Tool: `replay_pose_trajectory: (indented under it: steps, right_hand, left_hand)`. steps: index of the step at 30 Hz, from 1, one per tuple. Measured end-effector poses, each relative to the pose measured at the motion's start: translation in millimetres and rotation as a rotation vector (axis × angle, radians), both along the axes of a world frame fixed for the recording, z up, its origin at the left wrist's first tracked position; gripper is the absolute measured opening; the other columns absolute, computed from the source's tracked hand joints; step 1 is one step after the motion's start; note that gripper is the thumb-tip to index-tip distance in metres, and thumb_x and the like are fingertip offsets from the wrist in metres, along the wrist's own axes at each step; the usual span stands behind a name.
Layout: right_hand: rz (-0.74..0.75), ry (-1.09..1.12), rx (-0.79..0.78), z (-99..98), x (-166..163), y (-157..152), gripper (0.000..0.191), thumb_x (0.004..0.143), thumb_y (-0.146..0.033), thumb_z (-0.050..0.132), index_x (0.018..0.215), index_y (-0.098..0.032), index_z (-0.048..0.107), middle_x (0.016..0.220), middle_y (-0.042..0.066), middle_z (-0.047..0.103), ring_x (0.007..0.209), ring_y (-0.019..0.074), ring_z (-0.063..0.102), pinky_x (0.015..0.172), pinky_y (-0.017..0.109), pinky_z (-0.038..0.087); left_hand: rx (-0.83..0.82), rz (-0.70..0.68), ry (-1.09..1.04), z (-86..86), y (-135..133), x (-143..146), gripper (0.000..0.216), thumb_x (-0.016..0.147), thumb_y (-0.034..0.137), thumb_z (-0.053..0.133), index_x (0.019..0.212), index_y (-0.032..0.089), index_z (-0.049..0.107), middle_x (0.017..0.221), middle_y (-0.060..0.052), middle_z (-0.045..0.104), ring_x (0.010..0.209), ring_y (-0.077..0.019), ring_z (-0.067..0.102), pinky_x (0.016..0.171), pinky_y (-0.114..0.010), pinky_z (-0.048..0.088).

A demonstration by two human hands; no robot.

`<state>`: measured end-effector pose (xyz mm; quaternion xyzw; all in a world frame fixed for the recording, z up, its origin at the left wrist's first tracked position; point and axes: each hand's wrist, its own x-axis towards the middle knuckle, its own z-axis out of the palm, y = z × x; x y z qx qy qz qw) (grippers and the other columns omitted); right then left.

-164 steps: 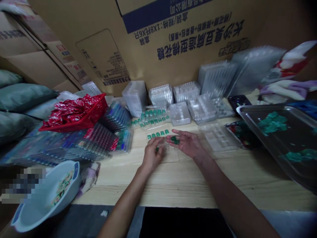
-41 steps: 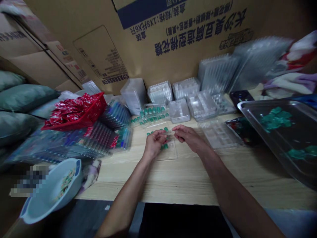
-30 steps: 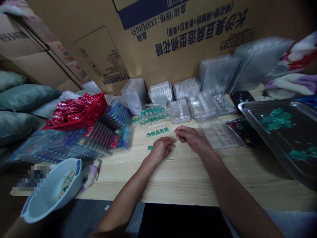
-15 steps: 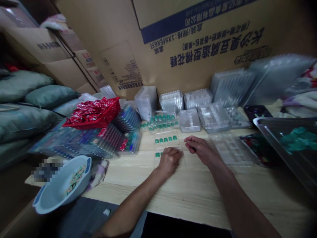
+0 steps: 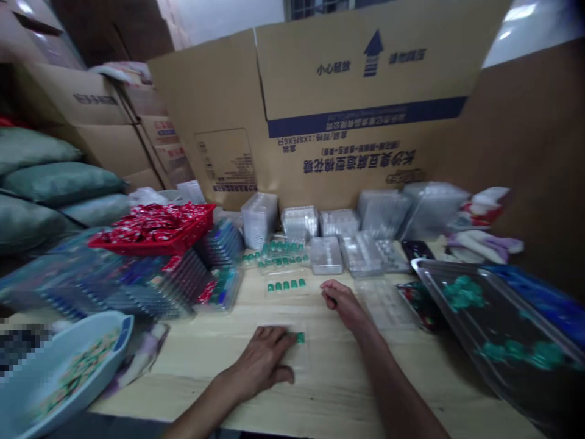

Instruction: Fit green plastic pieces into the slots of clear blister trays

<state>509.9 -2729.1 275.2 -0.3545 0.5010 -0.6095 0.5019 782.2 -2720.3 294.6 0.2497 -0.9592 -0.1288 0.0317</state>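
Observation:
My left hand (image 5: 262, 364) lies flat, fingers stretched out, on a clear plastic blister tray (image 5: 299, 356) near the front of the wooden table (image 5: 338, 390). One small green piece (image 5: 300, 336) shows in that tray just past my fingertips. A second clear tray holding a row of green pieces (image 5: 286, 285) lies farther back. To the right of that tray, my right hand (image 5: 340, 303) rests on the table with its fingers curled in. Whatever it holds is hidden.
Left: a red basket (image 5: 155, 224) of red packets on stacks of filled trays (image 5: 150, 289), and a pale blue bowl (image 5: 68, 372). Stacks of empty clear trays (image 5: 326, 231) line a cardboard box (image 5: 347, 110). Right: a metal tray (image 5: 493, 329) with green pieces.
My left hand has slid the clear tray back toward the table's front edge. The view has tilted up, showing more of the box. My right hand has barely moved.

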Motion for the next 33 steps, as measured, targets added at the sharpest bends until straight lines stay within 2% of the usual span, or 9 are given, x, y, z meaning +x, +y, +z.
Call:
replay_pose_trajectory:
  steps: [4, 8, 11, 14, 18, 22, 26, 29, 33]
  right_hand:
    - [-0.086, 0.042, -0.008, 21.1, 6, 6, 0.025, 0.062, -0.036, 0.06, 0.08, -0.018, 0.059, 0.057, -0.006, 0.049, 0.047, 0.0075, 0.035, 0.048, 0.024, 0.021]
    - [-0.093, 0.084, -0.009, 45.7, 6, 24, 0.025, 0.061, -0.034, 0.061, 0.079, -0.017, 0.062, 0.055, -0.006, 0.05, 0.048, 0.0075, 0.035, 0.048, 0.023, 0.022]
    - [-0.087, 0.133, 0.002, 56.9, 1, 47, 0.025, 0.063, -0.037, 0.063, 0.079, -0.018, 0.061, 0.055, -0.006, 0.05, 0.048, 0.0076, 0.035, 0.049, 0.023, 0.023]
    - [-0.122, 0.212, -0.001, 55.6, -8, 75, 0.028, 0.067, -0.042, 0.064, 0.081, -0.018, 0.062, 0.056, -0.006, 0.049, 0.05, 0.0086, 0.037, 0.049, 0.024, 0.025]
    - [-0.194, 0.294, 0.087, 34.7, -30, 103, 0.032, 0.067, -0.045, 0.068, 0.082, -0.017, 0.063, 0.054, -0.005, 0.046, 0.051, 0.0101, 0.039, 0.048, 0.024, 0.025]
    - [-0.285, 0.369, 0.193, 16.4, -51, 111, 0.039, 0.063, -0.049, 0.069, 0.086, -0.016, 0.064, 0.059, -0.003, 0.051, 0.053, 0.0109, 0.042, 0.049, 0.024, 0.027]
    - [-0.349, 0.554, 0.178, 14.8, -59, 103, 0.039, 0.063, -0.049, 0.064, 0.084, -0.017, 0.066, 0.062, 0.0, 0.057, 0.057, 0.014, 0.048, 0.052, 0.026, 0.032]
    - [-0.334, 0.71, 0.145, 15.0, -59, 90, 0.037, 0.065, -0.05, 0.057, 0.081, -0.019, 0.068, 0.061, 0.001, 0.058, 0.057, 0.0163, 0.05, 0.054, 0.028, 0.035]
    - [-0.323, 0.859, 0.125, 13.3, -55, 67, 0.033, 0.071, -0.047, 0.049, 0.08, -0.021, 0.067, 0.064, 0.003, 0.063, 0.059, 0.0189, 0.053, 0.058, 0.03, 0.039]
  left_hand:
    - [-0.18, -0.05, 0.027, 10.4, -13, 11, 0.048, 0.082, 0.037, 0.068, 0.127, 0.023, 0.057, 0.123, -0.013, 0.061, 0.11, -0.031, 0.059, 0.095, -0.046, 0.044]
    - [-0.321, 0.019, 0.179, 32.2, -76, 2, 0.05, 0.088, 0.049, 0.057, 0.129, 0.022, 0.056, 0.128, -0.014, 0.059, 0.114, -0.0316, 0.058, 0.097, -0.046, 0.044]
    - [-0.285, 0.122, 0.165, 34.6, -128, -17, 0.056, 0.089, 0.055, 0.052, 0.132, 0.019, 0.053, 0.125, -0.014, 0.059, 0.112, -0.031, 0.059, 0.096, -0.044, 0.045]
    - [-0.176, 0.177, 0.05, 21.6, -153, -27, 0.064, 0.085, 0.055, 0.057, 0.134, 0.015, 0.052, 0.132, -0.018, 0.058, 0.119, -0.0328, 0.057, 0.101, -0.043, 0.044]
    - [-0.035, 0.178, 0.11, 1.0, -156, -20, 0.079, 0.078, 0.06, 0.064, 0.141, 0.015, 0.048, 0.142, -0.019, 0.053, 0.131, -0.0347, 0.049, 0.109, -0.045, 0.037]
    - [0.055, 0.298, 0.327, -4.7, -154, -12, 0.086, 0.082, 0.062, 0.059, 0.149, 0.012, 0.037, 0.151, -0.019, 0.043, 0.14, -0.0313, 0.041, 0.113, -0.043, 0.034]
    - [0.001, 0.247, 0.274, -2.7, -151, -11, 0.069, 0.088, 0.057, 0.053, 0.141, 0.013, 0.049, 0.148, -0.018, 0.048, 0.138, -0.032, 0.042, 0.114, -0.047, 0.032]
    - [-0.015, 0.189, 0.133, -4.1, -148, -13, 0.077, 0.082, 0.06, 0.06, 0.143, 0.015, 0.047, 0.151, -0.018, 0.044, 0.14, -0.0356, 0.039, 0.115, -0.051, 0.029]
    - [-0.072, 0.272, 0.254, -0.2, -145, -32, 0.092, 0.075, 0.062, 0.068, 0.149, 0.016, 0.038, 0.159, -0.019, 0.03, 0.144, -0.0384, 0.031, 0.114, -0.053, 0.029]
